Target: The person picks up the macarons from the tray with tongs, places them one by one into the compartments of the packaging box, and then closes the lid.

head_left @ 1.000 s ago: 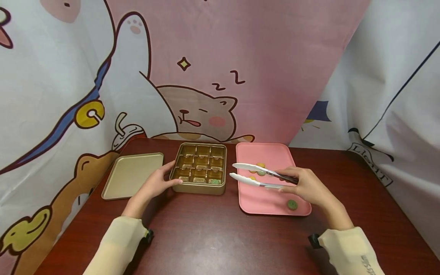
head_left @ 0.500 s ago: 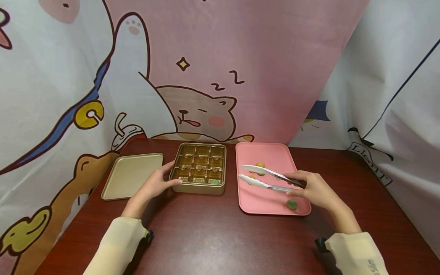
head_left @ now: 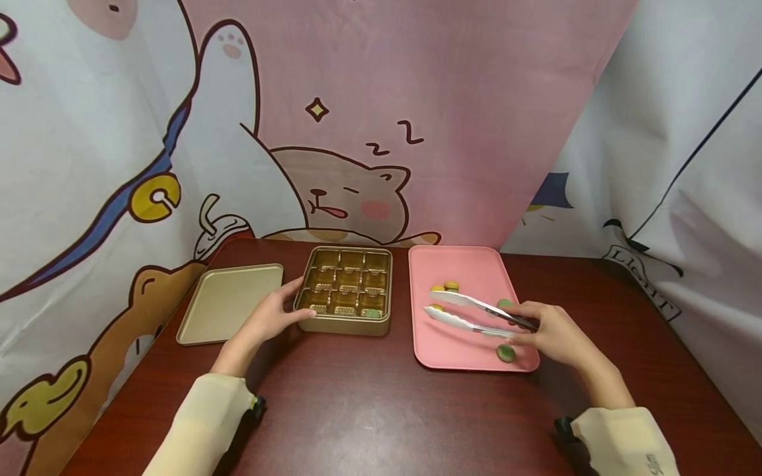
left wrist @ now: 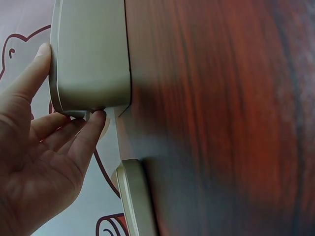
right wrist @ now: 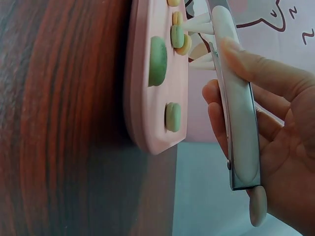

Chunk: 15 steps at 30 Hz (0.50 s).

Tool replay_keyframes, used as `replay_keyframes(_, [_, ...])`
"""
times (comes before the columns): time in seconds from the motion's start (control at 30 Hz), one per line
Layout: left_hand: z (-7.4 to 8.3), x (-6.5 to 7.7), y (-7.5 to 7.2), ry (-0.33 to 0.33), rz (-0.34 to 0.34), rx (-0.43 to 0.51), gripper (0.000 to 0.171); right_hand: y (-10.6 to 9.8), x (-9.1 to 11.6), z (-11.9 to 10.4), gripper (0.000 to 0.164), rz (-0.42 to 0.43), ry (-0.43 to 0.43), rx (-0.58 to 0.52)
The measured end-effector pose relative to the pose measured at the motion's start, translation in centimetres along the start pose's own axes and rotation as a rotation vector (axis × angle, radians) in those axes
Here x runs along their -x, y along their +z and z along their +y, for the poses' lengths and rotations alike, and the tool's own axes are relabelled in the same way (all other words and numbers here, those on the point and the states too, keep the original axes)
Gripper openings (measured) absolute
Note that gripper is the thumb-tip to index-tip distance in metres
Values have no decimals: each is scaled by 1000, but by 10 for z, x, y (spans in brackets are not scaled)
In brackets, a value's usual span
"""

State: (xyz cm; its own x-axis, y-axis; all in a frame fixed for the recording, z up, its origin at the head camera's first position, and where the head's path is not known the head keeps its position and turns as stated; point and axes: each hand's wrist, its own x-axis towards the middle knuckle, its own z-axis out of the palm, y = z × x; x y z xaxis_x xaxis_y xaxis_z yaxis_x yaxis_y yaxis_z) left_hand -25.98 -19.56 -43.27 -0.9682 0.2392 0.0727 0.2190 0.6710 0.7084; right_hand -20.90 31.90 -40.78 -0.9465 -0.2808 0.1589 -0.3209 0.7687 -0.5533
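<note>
A cartoon-printed cloth backdrop [head_left: 476,99] filled the top of the head view, and below it a reddish-brown wooden counter [head_left: 369,410] spread to the bottom edge. On the counter, right of centre, lay a pink tray [head_left: 458,261]; at left lay a shallow gold lid [head_left: 232,304], and near the middle stood a gold nine-compartment box [head_left: 348,326]. Metal tongs [head_left: 455,299] slanted over the tray with their white ends apart, pointing left; whether the ends touched anything could not be told. The right hand [head_left: 559,334] had its grip around the handle of the tongs. The left hand [head_left: 270,320] had its grip on the box's lower-left corner, thumb on the rim and fingers against the side. Smallest were the macarons: yellow macarons [head_left: 452,285] clustered near the tong ends, green macarons [right wrist: 173,117] elsewhere on the tray, and one green macaron [head_left: 372,313] in the box's lower-right compartment.
</note>
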Motion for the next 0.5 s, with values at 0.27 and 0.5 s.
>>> replay_keyframes(0.27, [-1,-1,0,-2,-6,13,86,0,2,8,57,-29,32,56])
replay_keyframes(0.5, [1,-2,0,4,-5,9,86,1,2,9,56,-35,34,56])
